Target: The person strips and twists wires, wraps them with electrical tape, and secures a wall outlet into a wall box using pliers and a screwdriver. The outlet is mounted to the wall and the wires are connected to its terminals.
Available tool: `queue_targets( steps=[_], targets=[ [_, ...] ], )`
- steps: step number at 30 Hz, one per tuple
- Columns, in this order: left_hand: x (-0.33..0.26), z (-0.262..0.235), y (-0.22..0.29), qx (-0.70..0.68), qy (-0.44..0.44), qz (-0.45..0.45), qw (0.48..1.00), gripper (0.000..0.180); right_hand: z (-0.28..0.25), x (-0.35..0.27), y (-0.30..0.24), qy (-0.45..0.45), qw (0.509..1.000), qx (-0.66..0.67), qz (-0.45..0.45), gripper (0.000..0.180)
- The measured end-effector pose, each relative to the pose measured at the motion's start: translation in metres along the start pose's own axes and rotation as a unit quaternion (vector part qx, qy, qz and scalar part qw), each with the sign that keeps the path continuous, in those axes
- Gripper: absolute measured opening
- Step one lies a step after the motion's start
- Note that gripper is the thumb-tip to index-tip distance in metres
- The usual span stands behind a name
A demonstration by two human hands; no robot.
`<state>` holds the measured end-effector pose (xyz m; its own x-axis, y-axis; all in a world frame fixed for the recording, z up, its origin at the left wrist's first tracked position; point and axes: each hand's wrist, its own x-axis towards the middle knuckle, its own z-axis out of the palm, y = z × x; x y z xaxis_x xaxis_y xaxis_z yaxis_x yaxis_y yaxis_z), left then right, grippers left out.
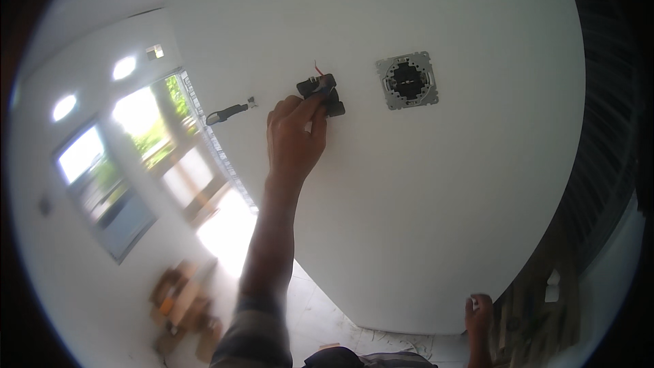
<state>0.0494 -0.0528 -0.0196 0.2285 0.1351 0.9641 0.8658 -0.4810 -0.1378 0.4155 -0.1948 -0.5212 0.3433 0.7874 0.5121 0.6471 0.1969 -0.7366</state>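
While the left hand (pixel 294 138) is reaching up the white wall (pixel 422 218), its grip is pinching a black switch module (pixel 320 94); right of the grip, a mounted switch frame (pixel 407 80) is sitting. The right hand (pixel 479 313) is hanging low, grip unclear.

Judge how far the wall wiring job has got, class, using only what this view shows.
Done: one metal socket frame sits fixed in the white wall, coverless. In hand: the left hand holds a black insert with a red wire at a second spot. The right hand grips a small white thing low down. Left: seating the insert; a cable sticks out further left.
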Motion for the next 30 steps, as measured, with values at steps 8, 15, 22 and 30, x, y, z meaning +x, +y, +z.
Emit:
queue_targets(
  steps=[8, 15, 22, 30],
  targets=[
    [-0.002, 0.003, -0.03, -0.071, 0.056, 0.06, 0.994, 0.01, -0.001, 0.141, -0.238, 0.112, 0.952, 0.135, -0.25, 0.018],
    [-0.01, 0.016, -0.029, -0.176, 0.125, -0.053, 0.975, 0.011, -0.011, 0.24, -0.403, 0.247, 0.844, 0.113, -0.462, 0.025],
    [0.002, 0.027, -0.022, -0.107, 0.141, 0.011, 0.984, 0.019, 0.02, 0.293, -0.461, 0.303, 0.823, 0.016, -0.481, 0.022],
    [0.009, 0.019, -0.031, -0.055, 0.142, 0.057, 0.987, 0.015, 0.037, 0.309, -0.479, 0.353, 0.804, -0.038, -0.477, 0.015]
  ],
)
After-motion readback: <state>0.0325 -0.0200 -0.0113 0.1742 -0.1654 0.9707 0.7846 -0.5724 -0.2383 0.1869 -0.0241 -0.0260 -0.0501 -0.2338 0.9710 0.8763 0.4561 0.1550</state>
